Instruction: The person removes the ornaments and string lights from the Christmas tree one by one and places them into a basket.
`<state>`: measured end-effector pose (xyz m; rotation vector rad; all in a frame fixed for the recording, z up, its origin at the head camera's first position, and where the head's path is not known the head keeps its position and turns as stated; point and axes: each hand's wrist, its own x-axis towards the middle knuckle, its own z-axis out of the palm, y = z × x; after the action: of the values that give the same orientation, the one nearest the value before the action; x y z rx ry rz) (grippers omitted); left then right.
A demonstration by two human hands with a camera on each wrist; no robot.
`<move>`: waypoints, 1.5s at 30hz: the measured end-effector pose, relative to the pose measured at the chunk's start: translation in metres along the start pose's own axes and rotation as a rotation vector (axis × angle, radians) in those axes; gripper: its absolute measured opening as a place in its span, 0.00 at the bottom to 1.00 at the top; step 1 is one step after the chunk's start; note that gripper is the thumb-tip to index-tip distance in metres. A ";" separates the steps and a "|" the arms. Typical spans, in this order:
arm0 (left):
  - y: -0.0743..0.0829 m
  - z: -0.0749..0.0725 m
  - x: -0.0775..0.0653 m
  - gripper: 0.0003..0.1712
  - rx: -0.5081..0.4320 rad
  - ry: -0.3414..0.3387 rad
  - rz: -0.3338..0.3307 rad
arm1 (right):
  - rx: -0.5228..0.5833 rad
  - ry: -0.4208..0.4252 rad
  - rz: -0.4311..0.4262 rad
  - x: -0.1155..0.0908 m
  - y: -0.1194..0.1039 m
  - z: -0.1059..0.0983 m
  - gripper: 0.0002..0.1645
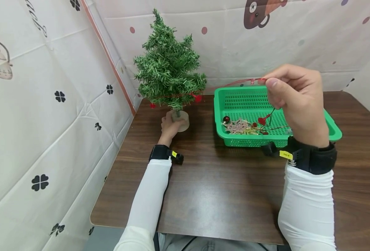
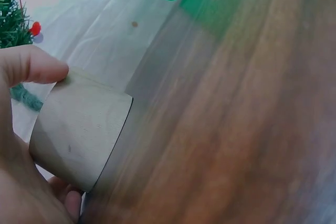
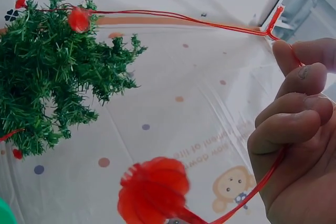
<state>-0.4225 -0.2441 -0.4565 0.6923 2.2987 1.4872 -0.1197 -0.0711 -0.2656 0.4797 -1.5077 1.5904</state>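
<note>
A small artificial Christmas tree (image 1: 170, 66) stands at the back left of the table. My left hand (image 1: 168, 128) grips its pale round base (image 2: 81, 129), thumb on one side and fingers on the other. Higher up on the right, my right hand (image 1: 299, 99) pinches a thin red string garland (image 3: 147, 12) between thumb and forefinger. The garland stretches from the tree's lower branches to these fingertips. Red pieces (image 1: 198, 98) hang on it by the branches. Past the pinch, the string passes through the curled fingers to another red piece (image 3: 155, 190).
A green plastic basket (image 1: 219, 104) sits on the brown table (image 1: 204, 195), under and beside my right hand. Inside lie a dark red ball (image 1: 226, 119), pinkish glittery ornaments (image 1: 237, 126) and a red heart-like piece (image 1: 262, 121). Patterned white sheeting (image 1: 62, 122) covers the walls.
</note>
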 end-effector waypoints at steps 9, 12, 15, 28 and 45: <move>0.001 0.003 0.000 0.43 -0.035 0.052 -0.022 | 0.113 0.065 -0.063 0.005 -0.002 -0.004 0.10; 0.001 0.005 0.000 0.43 -0.080 0.071 -0.029 | 0.148 0.118 -0.080 0.006 -0.006 -0.007 0.10; 0.000 0.006 0.001 0.44 -0.115 0.088 -0.027 | 0.188 0.171 -0.088 0.007 -0.009 -0.012 0.10; 0.000 0.003 0.000 0.51 0.076 0.086 -0.013 | 0.261 0.343 -0.071 0.005 -0.011 -0.040 0.11; -0.001 0.003 0.001 0.51 0.106 0.091 -0.007 | -1.228 0.281 0.478 -0.009 -0.006 -0.098 0.20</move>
<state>-0.4220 -0.2414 -0.4590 0.6564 2.4606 1.4300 -0.0832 0.0172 -0.2876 -0.7979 -2.0939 0.7032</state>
